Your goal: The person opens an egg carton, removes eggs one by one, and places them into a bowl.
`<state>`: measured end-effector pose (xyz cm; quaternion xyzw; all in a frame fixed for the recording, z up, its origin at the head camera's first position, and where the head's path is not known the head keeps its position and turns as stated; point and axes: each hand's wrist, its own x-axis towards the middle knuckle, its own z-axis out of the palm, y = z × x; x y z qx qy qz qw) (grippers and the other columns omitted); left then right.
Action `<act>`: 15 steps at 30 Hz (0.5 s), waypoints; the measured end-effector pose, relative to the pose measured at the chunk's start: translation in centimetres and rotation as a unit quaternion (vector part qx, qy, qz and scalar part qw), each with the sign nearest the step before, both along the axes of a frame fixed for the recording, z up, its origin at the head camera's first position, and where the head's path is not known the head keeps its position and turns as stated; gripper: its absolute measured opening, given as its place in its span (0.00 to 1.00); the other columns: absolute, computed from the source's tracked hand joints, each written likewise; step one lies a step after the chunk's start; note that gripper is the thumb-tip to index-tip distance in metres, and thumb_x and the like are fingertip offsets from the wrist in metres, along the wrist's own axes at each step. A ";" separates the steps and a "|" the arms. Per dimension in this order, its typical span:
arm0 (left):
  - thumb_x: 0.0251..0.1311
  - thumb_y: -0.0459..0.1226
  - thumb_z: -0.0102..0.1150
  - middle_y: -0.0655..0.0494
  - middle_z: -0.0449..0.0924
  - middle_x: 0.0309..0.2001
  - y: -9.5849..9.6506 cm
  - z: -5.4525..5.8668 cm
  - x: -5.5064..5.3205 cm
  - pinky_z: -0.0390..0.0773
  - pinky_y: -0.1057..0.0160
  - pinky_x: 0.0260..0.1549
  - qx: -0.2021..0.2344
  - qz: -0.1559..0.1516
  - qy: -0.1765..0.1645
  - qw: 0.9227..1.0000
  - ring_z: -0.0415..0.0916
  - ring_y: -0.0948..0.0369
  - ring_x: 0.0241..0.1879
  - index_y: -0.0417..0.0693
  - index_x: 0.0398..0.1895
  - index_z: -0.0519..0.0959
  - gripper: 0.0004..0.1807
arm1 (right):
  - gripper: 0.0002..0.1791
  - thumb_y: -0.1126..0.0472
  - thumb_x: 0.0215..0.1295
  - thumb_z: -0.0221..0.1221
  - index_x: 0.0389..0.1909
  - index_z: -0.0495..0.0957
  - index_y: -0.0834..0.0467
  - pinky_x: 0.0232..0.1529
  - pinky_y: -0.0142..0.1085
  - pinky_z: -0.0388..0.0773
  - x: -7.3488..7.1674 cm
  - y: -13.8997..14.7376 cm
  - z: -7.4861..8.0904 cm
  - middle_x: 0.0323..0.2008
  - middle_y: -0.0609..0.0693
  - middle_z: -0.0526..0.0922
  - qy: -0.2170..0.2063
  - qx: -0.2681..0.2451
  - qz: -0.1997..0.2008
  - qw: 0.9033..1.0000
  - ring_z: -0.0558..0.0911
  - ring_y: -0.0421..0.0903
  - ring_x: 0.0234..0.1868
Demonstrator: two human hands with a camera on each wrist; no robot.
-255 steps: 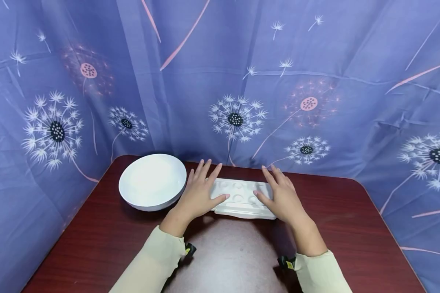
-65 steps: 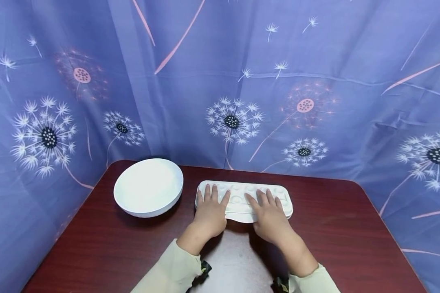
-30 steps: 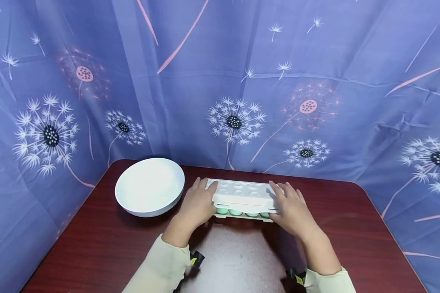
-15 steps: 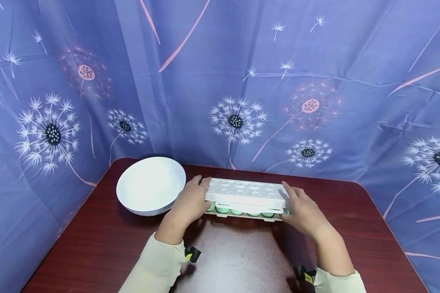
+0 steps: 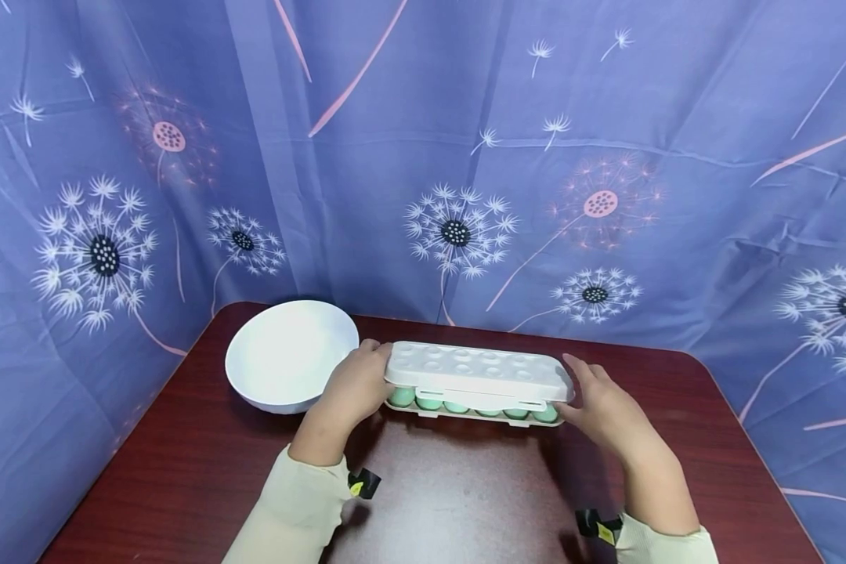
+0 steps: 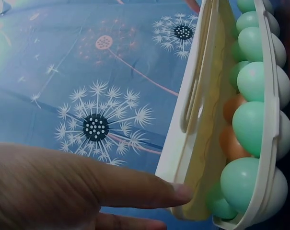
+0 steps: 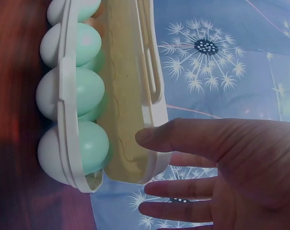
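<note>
A long white egg carton (image 5: 482,370) lies near the table's back edge, its lid tilted partly up from the front. Several green eggs (image 5: 458,406) show along the front row; brown eggs (image 6: 233,139) sit behind them in the left wrist view. My left hand (image 5: 356,384) is at the left end of the lid, its straight thumb (image 6: 178,192) overlapping the lid's end. At the other end, my right hand (image 5: 609,411) has its fingers straight and spread, with the thumb (image 7: 152,136) over the lid's inner edge. Part of the right index finger is hidden behind the lid.
A white bowl (image 5: 289,356) stands to the left of the carton, close to my left hand. Beneath everything is a dark red wooden table (image 5: 698,439). A blue curtain with dandelion prints (image 5: 366,196) hangs right behind the table's back edge.
The carton was closed under my hands a few seconds ago; its lid has come up at the front, baring the eggs. Over the last second, my hands have spread apart toward its ends.
</note>
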<state>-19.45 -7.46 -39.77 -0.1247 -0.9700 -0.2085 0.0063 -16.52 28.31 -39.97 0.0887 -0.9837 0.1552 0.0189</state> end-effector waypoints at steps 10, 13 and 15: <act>0.61 0.35 0.65 0.42 0.84 0.48 -0.4 -0.1 -0.4 0.81 0.50 0.49 0.002 0.002 0.019 1.000 0.82 0.49 0.48 0.36 0.61 0.78 0.24 | 0.38 0.53 0.63 0.66 0.70 0.65 0.64 0.43 0.58 0.78 -0.1 0.2 0.1 0.47 0.66 0.81 0.031 0.005 -0.017 0.999 0.82 0.57 0.39; 0.63 0.37 0.63 0.41 0.83 0.50 -0.5 -0.1 -0.4 0.81 0.49 0.52 0.010 0.007 0.020 1.000 0.82 0.47 0.51 0.36 0.62 0.77 0.25 | 0.36 0.52 0.65 0.65 0.69 0.67 0.63 0.41 0.59 0.78 -0.1 0.1 0.2 0.49 0.67 0.82 0.040 0.008 -0.026 0.999 0.83 0.59 0.41; 0.64 0.38 0.62 0.40 0.83 0.52 -0.6 -0.1 -0.5 0.80 0.48 0.54 0.017 0.013 0.018 1.000 0.82 0.46 0.53 0.36 0.63 0.77 0.26 | 0.35 0.51 0.65 0.64 0.69 0.68 0.63 0.42 0.61 0.78 -0.1 0.1 0.3 0.52 0.68 0.82 0.042 0.006 -0.036 0.998 0.84 0.63 0.44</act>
